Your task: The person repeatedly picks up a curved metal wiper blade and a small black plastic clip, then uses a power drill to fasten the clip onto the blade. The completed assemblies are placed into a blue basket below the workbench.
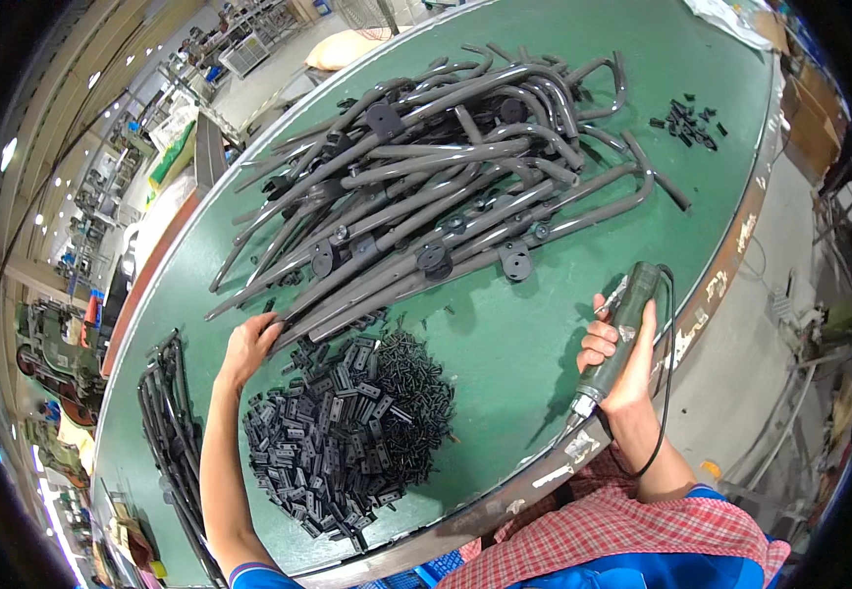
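Note:
My right hand [614, 365] is wrapped round a dark green electric screwdriver [632, 312], its metal nose pointing down toward the table's near edge. A black cord runs from its upper end past my wrist. My left hand [251, 346] is closed on the near left end of a black metal tube [320, 302]; the fingertips are partly hidden. That tube lies at the edge of a big heap of bent black tubes [446, 162], several carrying round black discs [515, 263]. Below my left hand spreads a pile of small black slotted blocks [323, 442], with dark screws [411, 393] against its right side.
A bundle of black tubes [166, 412] lies at the left of the green table [505, 393]. Small black pieces [689, 126] are scattered at the far right. The table's worn rim [711, 294] curves past my right hand. A cardboard box [814, 123] stands beyond it.

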The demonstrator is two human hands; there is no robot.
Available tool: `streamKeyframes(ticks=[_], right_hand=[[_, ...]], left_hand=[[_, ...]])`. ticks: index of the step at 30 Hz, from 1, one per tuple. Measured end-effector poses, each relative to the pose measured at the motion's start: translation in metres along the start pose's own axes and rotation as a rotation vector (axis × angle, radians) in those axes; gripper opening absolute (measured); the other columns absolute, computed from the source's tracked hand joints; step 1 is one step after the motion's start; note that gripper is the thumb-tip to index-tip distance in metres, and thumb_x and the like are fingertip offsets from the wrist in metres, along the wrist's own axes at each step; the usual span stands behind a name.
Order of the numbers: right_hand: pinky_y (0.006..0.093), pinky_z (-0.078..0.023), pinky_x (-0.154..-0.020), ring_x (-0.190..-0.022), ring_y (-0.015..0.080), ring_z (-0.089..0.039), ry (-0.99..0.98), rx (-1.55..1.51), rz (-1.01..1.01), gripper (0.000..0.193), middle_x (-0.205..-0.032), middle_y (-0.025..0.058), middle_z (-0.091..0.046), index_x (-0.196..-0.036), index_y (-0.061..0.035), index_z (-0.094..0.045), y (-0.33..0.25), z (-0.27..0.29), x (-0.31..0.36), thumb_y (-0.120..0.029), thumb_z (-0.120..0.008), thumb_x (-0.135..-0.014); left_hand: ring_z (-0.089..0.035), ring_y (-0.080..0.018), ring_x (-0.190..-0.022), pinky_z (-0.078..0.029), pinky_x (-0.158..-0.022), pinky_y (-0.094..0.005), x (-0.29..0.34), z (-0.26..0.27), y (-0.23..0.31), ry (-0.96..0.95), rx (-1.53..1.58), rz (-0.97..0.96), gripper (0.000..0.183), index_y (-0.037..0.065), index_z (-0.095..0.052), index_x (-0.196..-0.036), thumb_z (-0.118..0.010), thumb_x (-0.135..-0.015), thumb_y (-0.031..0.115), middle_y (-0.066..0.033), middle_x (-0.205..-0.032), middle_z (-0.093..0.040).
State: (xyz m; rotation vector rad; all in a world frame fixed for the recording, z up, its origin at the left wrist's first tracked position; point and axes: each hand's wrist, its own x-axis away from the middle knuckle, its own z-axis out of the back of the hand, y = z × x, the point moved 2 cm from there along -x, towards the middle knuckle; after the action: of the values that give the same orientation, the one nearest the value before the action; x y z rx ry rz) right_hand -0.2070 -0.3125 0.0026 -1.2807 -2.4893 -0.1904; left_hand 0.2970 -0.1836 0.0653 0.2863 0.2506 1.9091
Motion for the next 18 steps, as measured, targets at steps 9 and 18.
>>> streamKeyframes(ticks=[9, 18], right_hand=[[0.0235, -0.041, -0.054, -0.056, 0.0073, -0.044, 0.015, 0.021, 0.002, 0.060, -0.065, -0.0044, -0.045, -0.109, -0.0084, -0.054, -0.003, -0.003, 0.007, -0.063, -0.052, -0.086], [0.0231, -0.041, -0.054, -0.057, 0.0071, -0.044, -0.071, -0.022, -0.037, 0.062, -0.067, -0.0042, -0.045, -0.113, -0.0069, -0.053, -0.003, 0.000, 0.010, -0.063, -0.052, -0.086]], left_hand=[[-0.062, -0.0348, -0.073, -0.047, -0.064, -0.0409, 0.101, 0.084, 0.101, 0.230, -0.392, 0.021, 0.024, 0.004, -0.057, -0.100, -0.063, -0.087, 0.023, -0.0168, -0.082, -0.062], [-0.056, -0.0324, -0.069, -0.043, -0.062, -0.0404, 0.263, 0.081, 0.179, 0.482, -0.535, 0.220, 0.022, 0.005, -0.062, -0.103, -0.066, -0.083, 0.014, -0.0130, -0.080, -0.055]])
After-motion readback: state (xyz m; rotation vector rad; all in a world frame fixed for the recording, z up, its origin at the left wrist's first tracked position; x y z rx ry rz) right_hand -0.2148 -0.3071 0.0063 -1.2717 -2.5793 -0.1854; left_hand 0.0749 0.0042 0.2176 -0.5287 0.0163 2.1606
